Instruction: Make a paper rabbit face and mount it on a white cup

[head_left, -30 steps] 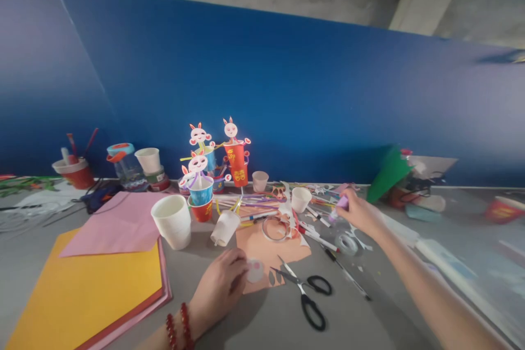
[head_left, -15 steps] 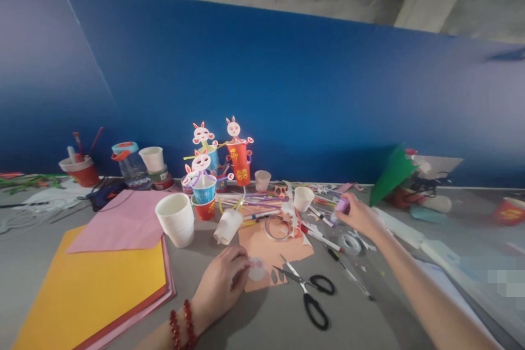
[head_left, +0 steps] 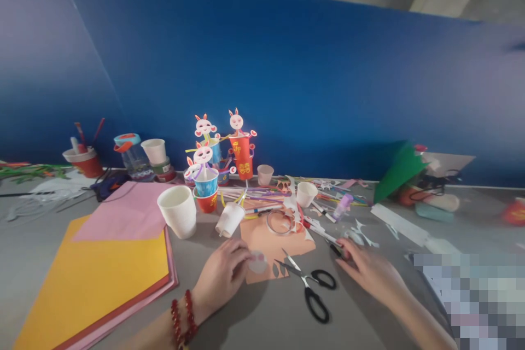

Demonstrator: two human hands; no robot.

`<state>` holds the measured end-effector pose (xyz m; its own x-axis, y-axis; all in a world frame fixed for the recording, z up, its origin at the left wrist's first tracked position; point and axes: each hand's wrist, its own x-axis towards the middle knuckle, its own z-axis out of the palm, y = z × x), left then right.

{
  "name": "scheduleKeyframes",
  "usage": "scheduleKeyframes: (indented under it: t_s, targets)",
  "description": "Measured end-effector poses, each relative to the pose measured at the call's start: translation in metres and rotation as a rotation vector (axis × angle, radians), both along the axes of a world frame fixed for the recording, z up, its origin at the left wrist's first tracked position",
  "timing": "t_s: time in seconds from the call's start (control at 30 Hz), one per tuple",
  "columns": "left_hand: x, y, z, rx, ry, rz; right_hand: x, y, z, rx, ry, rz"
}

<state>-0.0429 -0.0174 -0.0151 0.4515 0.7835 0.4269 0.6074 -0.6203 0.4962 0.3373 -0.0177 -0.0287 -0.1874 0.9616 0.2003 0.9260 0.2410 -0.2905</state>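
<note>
My left hand [head_left: 223, 274], with a red bead bracelet at the wrist, rests on the table. Its curled fingers pinch a small round white-and-pink paper piece [head_left: 258, 261] lying on a peach paper sheet [head_left: 274, 241]. My right hand [head_left: 367, 269] lies low on the table to the right of the black-handled scissors [head_left: 312, 287]. Its fingertips are closed on the end of a black pen [head_left: 337, 249]. A purple glue stick [head_left: 342, 205] lies loose farther back, beside a small white cup [head_left: 305, 193].
A stack of yellow and pink paper [head_left: 98, 268] lies at the left. Behind it stand a large white cup [head_left: 178, 211], a tipped white cup [head_left: 228, 219], bunny-topped cups [head_left: 205, 178], a tape ring [head_left: 279, 221], straws and markers. A blue board backs the table.
My right hand has let go of the purple glue stick, which now lies by the small white cup. It has drawn back toward me to the black pen. My left hand stays put.
</note>
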Motion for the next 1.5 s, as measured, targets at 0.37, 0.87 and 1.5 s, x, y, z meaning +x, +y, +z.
scheduleKeyframes:
  t_s: [0.37,0.87,1.5]
  targets:
    - [0.001,-0.007,0.008,0.059,0.206,-0.037,-0.053,0.000,0.037,-0.429,1.205,0.249]
    - [0.002,-0.014,0.004,0.067,0.485,0.041,-0.183,0.051,0.003,-0.411,1.139,0.359]
    - [0.003,-0.015,0.008,-0.019,0.522,0.024,-0.185,0.041,-0.001,-0.390,1.005,0.357]
